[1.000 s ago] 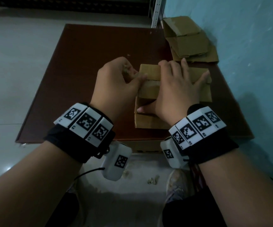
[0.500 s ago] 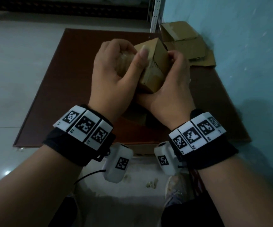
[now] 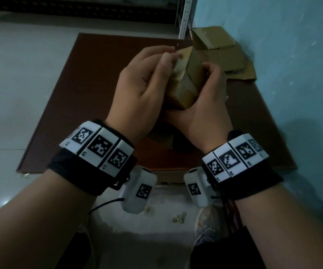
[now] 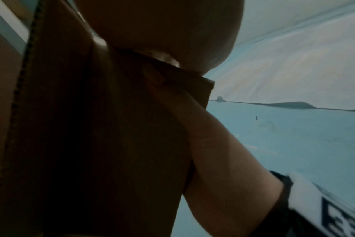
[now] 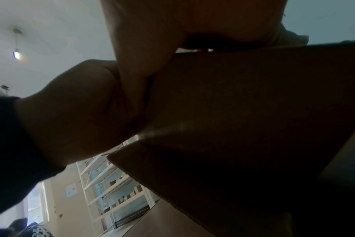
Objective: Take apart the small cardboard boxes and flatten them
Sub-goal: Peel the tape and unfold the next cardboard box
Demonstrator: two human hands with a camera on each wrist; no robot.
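Note:
A small brown cardboard box (image 3: 190, 82) is held up above the dark brown table (image 3: 83, 98), tilted with one corner pointing away from me. My left hand (image 3: 147, 82) grips its left side, thumb laid over the taped top face. My right hand (image 3: 209, 98) cups it from the right and below, fingers curled over the far edge. In the left wrist view the box (image 4: 91, 144) fills the frame, dark. In the right wrist view the box (image 5: 243, 120) is seen from underneath against my palm. Another piece of cardboard (image 3: 162, 140) lies on the table under my hands, mostly hidden.
Several flattened cardboard boxes (image 3: 222, 51) lie stacked at the table's far right corner against the light blue wall (image 3: 283, 74). A white perforated shelf post (image 3: 185, 16) stands behind them. The pale floor (image 3: 21, 84) runs along the left.
Both hands lifted the box off the table and turned it on end. Since half a second ago it has tilted a little more upright and my left thumb has slid along its top.

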